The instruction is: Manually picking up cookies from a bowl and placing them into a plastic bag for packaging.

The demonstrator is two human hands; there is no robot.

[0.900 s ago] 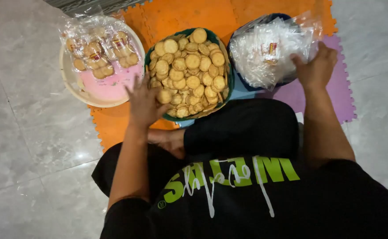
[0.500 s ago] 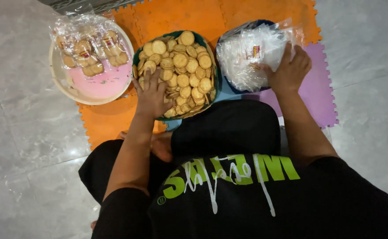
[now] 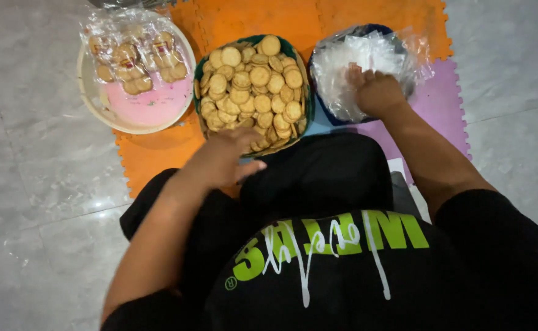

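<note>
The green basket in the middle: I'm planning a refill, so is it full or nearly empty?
Full. The green basket is heaped with round biscuits up to its rim, and none of its bottom shows.

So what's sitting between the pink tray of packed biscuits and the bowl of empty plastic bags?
In the head view, the green basket of loose round biscuits sits between them.

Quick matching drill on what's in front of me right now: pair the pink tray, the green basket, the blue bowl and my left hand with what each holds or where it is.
Things:
1. pink tray
2. green basket
3. blue bowl
4. left hand

States:
A. heaped with loose round biscuits
B. at the near rim of the basket, over the lap
C. holds sealed packets of biscuits
D. filled with empty clear bags, the right hand resting on them

Pairs: 1-C, 2-A, 3-D, 4-B
</note>
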